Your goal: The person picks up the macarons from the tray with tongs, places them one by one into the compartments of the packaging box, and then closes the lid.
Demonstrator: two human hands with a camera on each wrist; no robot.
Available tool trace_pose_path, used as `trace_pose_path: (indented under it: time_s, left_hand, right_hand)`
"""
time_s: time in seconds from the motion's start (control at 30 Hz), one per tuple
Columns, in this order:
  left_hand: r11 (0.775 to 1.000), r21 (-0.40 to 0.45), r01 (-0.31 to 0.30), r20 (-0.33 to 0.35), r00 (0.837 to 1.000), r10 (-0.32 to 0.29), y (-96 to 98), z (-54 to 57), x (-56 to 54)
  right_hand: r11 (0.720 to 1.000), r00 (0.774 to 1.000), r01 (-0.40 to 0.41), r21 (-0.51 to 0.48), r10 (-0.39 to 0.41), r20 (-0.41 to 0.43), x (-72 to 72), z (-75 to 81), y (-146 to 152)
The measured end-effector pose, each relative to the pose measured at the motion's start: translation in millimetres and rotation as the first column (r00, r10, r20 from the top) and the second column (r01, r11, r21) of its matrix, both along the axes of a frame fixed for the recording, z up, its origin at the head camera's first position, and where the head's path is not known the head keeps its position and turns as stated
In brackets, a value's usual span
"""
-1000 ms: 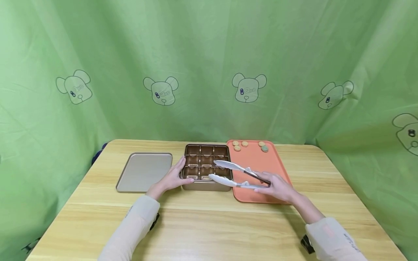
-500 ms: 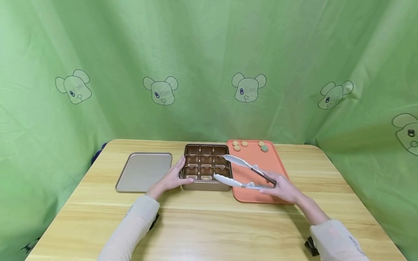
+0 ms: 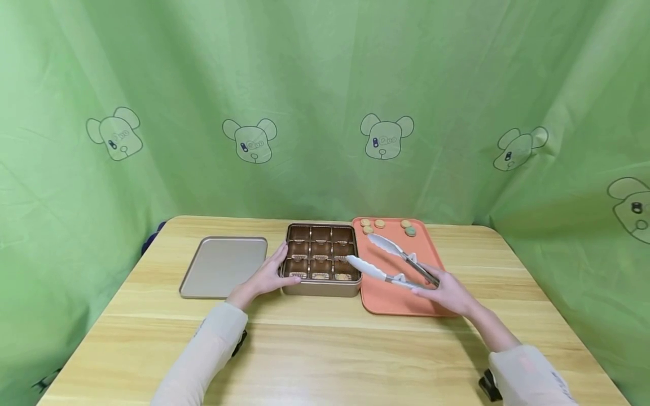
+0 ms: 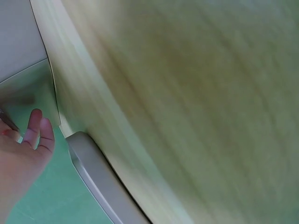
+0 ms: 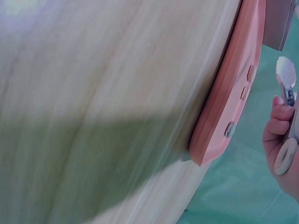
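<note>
My left hand (image 3: pixel 266 276) rests against the left side of a brown compartmented baking pan (image 3: pixel 321 288), fingers along the left rim and thumb extended over the front edge. Pale round cookies (image 3: pixel 342 277) show in its front row. In my right hand (image 3: pixel 449 292) I grip metal tongs (image 3: pixel 367 267) with white tips. Their arms are spread with nothing between them, one tip overlapping the pan's right edge, the other over the orange tray (image 3: pixel 388 304). At the tray's far end lie several beige macaron-like cookies (image 3: pixel 380 224) and a green one (image 3: pixel 410 231).
A flat, rimmed beige-gold square tray or lid (image 3: pixel 223 268) lies left of the pan. Everything sits on a wooden table (image 3: pixel 315 349), with green curtain (image 3: pixel 325 169) hanging close behind its back edge and at both sides.
My right hand has drawn the tongs rightward, off most of the pan and toward the orange tray, uncovering the pan's right column. My left hand stays at the pan.
</note>
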State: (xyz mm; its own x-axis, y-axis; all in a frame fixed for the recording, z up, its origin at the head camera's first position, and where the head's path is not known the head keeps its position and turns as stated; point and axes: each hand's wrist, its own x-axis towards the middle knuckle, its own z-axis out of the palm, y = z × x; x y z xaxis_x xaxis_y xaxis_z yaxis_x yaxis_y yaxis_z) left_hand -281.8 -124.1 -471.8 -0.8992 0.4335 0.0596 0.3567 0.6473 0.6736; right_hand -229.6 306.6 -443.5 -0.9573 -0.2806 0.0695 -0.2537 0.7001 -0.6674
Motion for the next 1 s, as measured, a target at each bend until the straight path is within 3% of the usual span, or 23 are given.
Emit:
trace_pose_path:
  time_s: [0.37, 0.57, 1.0]
  left_hand:
    - [1.0, 0.001, 0.008, 0.01, 1.0, -0.008, 0.9, 1.4, 1.1]
    - [1.0, -0.005, 0.005, 0.005, 1.0, -0.005, 1.1, 0.7, 1.4]
    - [1.0, -0.009, -0.007, 0.007, 1.0, 0.007, 1.2, 1.6, 2.3]
  right_hand:
    - [0.987, 0.988, 0.149, 0.064, -0.151, 0.029, 7.5, 7.5, 7]
    - [0.959, 0.972, 0.234, 0.162, -0.237, -0.005, 11.4, 8.4, 11]
    - [0.911, 0.948, 0.303, 0.279, -0.318, 0.008, 10.5, 12.0, 23]
